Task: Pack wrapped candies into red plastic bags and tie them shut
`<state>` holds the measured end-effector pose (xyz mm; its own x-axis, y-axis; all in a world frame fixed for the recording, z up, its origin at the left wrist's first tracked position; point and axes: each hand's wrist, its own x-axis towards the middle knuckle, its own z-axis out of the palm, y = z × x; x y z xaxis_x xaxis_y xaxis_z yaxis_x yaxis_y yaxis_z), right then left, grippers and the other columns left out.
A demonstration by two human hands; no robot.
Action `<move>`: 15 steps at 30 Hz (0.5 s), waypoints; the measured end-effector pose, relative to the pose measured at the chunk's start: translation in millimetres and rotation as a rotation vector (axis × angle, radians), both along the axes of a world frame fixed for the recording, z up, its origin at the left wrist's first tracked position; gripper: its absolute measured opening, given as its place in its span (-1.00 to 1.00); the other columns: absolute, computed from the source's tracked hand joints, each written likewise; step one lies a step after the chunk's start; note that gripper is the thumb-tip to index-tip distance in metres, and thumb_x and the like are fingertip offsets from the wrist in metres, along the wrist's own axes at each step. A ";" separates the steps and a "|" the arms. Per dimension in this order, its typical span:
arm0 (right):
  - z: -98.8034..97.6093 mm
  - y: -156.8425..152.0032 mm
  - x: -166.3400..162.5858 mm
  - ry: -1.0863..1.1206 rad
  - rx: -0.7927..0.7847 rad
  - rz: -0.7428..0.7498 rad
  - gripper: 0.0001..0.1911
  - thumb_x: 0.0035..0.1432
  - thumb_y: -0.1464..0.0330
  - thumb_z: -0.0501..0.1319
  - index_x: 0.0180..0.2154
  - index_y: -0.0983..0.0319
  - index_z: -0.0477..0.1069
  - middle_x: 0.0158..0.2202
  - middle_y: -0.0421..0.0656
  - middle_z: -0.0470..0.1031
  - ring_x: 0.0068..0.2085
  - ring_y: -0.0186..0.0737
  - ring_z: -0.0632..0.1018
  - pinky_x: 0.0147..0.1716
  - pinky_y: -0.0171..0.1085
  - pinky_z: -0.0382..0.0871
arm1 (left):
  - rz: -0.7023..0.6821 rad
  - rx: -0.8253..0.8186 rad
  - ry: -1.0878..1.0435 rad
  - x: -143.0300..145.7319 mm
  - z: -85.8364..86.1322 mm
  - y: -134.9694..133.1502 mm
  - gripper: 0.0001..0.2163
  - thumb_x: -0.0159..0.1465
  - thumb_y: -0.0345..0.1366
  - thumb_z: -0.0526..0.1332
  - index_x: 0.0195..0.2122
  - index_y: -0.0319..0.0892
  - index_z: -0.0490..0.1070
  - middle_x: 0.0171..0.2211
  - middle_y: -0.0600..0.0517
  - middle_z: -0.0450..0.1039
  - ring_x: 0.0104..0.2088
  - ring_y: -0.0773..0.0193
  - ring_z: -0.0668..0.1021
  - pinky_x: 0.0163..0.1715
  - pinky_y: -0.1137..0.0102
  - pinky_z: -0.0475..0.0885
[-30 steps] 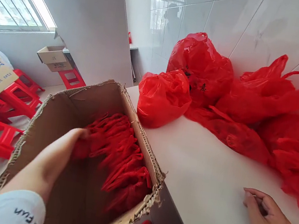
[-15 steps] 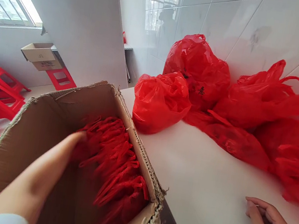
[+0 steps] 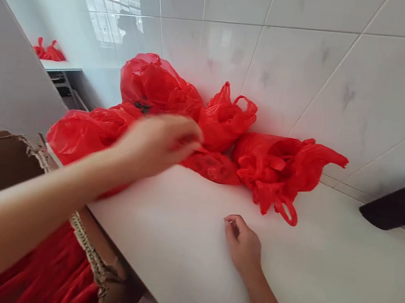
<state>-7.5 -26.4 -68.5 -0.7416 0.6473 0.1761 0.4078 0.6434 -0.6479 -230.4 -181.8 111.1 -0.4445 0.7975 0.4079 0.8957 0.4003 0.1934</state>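
My left hand (image 3: 163,140) is stretched over the red plastic bags, blurred by motion. Its fingers look curled, and their tips are close to a flat-lying red plastic bag (image 3: 215,168); I cannot tell whether they touch it. My right hand (image 3: 243,243) hovers at or rests on the white table (image 3: 166,228), with its fingers curled in and nothing visible in them. Behind it lies a crumpled red bag with loose handles (image 3: 277,169). A smaller upright bag (image 3: 227,119) leans by the wall. Fuller bags (image 3: 81,134) are partly covered by my left arm.
At the lower left, a cardboard box (image 3: 92,252) with ragged edges holds bunched red bags (image 3: 50,271). A black bottle (image 3: 399,205) leans at the right by the tiled wall (image 3: 299,59). More red bags (image 3: 50,51) lie on a far-left ledge.
My left hand has come out of the cardboard box and moved over to the bags on the table. My view has swung right, bringing the bottle in. My right hand stays curled.
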 end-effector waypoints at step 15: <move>5.8 6.0 6.6 0.045 -0.049 0.067 -0.75 0.22 0.23 -0.01 -0.26 0.12 0.40 -0.47 -0.27 0.49 -0.46 -0.28 0.45 -0.44 -0.33 0.24 | 0.048 -0.551 -0.151 -0.7 -38.9 95.0 -0.77 0.14 -0.16 0.30 -0.23 -0.17 0.50 -0.26 -0.02 0.56 -0.17 0.08 0.57 -0.20 0.31 0.44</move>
<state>-0.9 -20.4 -62.7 -0.7757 0.6050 0.1795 0.3347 0.6356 -0.6957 -231.0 -86.8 72.2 -0.5069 0.8516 -0.1335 0.8525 0.5182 0.0687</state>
